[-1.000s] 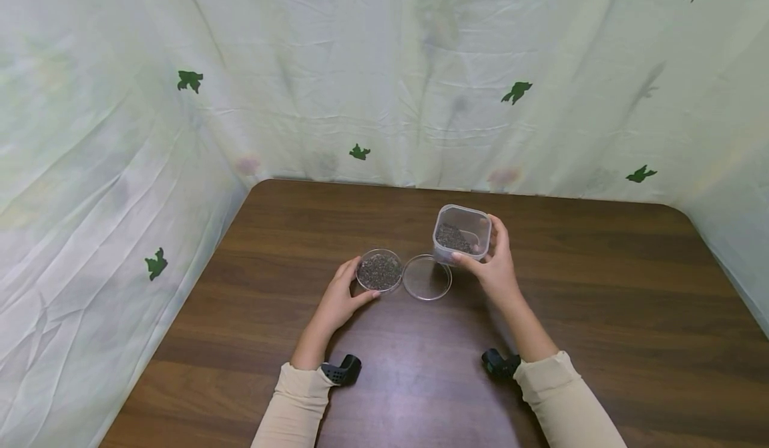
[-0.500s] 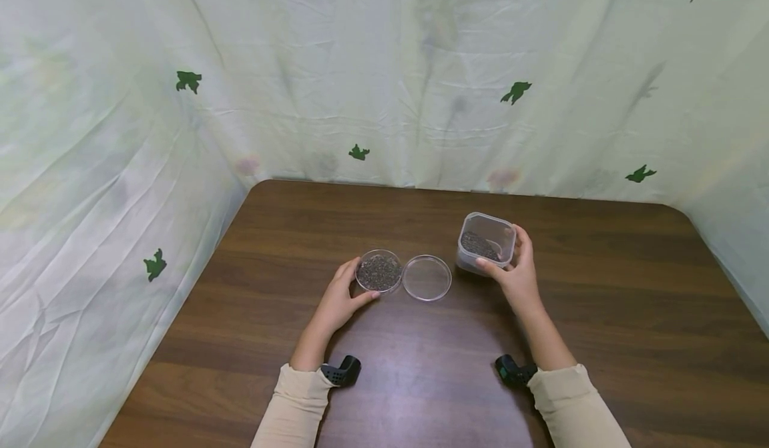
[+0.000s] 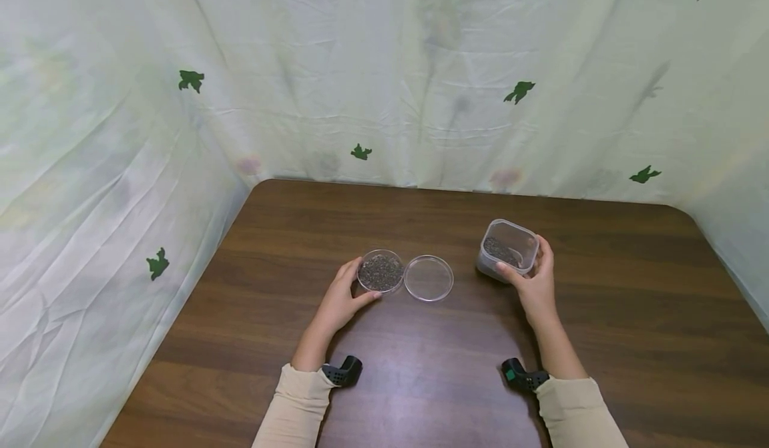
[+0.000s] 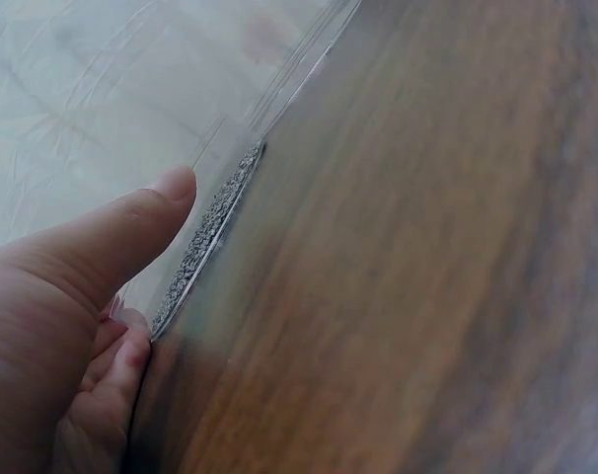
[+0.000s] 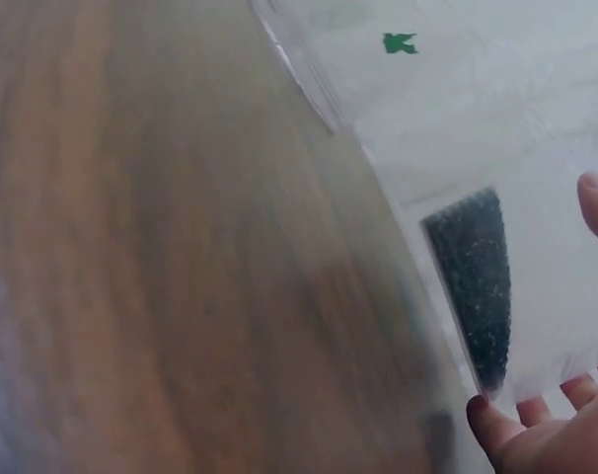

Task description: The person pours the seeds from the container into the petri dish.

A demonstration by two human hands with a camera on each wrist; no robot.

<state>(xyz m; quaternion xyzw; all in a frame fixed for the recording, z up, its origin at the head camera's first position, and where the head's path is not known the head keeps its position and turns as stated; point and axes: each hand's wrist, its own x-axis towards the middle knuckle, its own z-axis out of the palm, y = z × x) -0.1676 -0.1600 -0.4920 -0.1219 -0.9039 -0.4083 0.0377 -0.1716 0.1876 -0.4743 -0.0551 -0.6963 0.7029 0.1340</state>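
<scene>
one pale curtain (image 3: pixel 384 67) backs one brown table (image 3: pixel 631 288). two arms (image 3: pixel 309 348) in beige sleeves (image 3: pixel 300 394) reach forward over it, a dark wrist device (image 3: pixel 342 372) on each. the right hand (image 3: pixel 537 288) grips one clear square tub (image 3: pixel 521 238) from its right, thumb toward the near side. the left hand (image 3: pixel 344 296) has thumb and fingers curled around one round clear dish (image 3: pixel 381 252). one shallow clear disc (image 3: pixel 429 278) lies just beside it, between dish and tub. dark granules (image 3: pixel 381 273) cover the dish and heap in the tub's left side.
</scene>
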